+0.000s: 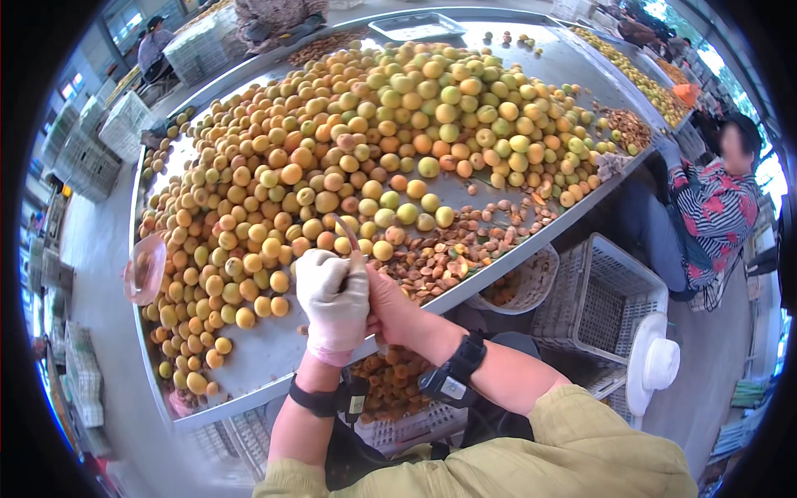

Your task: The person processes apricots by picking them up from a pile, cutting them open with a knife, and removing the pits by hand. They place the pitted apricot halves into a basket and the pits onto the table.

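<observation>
Both my hands meet at the table's near edge. My left hand (333, 297), in a white glove, is closed with its fingers curled; whatever it holds is hidden. Pressed against it, my bare right hand (393, 305) grips a thin, curved, brownish tool (347, 231), like a hooked knife, whose tip points up and left. Just beyond lies a large heap of yellow-orange apricots (290, 174), some greenish. Right of my hands are apricot pits and split pieces (440, 261). Below my wrists, a crate (415, 427) holds orange apricot halves (390, 386).
The metal table (266, 353) has a raised rim. A pink translucent scoop-like container (145, 270) sits at its left edge. To the right are a white bucket (531, 286), a grey crate (618, 299) and a white hat (660, 363). A person (714, 207) sits at the right side.
</observation>
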The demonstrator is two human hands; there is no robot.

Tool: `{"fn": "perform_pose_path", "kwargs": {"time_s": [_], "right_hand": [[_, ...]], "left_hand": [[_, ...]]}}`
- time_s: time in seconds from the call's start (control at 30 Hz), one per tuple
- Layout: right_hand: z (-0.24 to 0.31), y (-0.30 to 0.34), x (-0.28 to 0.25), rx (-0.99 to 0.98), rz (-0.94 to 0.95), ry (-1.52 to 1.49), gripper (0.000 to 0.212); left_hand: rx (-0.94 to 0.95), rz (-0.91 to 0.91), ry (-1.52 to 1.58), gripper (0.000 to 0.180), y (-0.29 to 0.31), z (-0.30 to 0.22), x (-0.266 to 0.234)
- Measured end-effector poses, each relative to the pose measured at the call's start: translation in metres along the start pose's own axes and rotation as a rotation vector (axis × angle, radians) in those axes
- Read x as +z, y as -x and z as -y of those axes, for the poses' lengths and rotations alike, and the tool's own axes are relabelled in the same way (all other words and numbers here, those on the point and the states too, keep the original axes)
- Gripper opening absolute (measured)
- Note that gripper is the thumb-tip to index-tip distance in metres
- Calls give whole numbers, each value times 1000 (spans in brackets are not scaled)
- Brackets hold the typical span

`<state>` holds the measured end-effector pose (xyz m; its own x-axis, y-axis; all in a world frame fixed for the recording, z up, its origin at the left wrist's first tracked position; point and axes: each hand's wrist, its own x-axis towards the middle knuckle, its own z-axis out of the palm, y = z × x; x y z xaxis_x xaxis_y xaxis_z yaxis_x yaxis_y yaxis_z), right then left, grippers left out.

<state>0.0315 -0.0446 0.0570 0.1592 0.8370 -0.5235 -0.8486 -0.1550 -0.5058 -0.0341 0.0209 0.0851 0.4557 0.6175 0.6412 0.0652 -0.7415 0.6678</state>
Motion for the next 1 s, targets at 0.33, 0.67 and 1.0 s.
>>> {"fn": "perform_pose_path", "kwargs": {"time_s": [0.33, 0.67, 1.0], "right_hand": [[-4, -14, -28, 151, 194, -7, 45], [-1, -4, -27, 186, 121, 26, 46], [-3, 2, 0, -932, -187, 693, 32]], "left_hand": [[204, 146, -102, 22, -9, -7, -14], [270, 152, -42, 20, -13, -5, -19], [-789, -251, 790, 21, 13, -9, 12]]}}
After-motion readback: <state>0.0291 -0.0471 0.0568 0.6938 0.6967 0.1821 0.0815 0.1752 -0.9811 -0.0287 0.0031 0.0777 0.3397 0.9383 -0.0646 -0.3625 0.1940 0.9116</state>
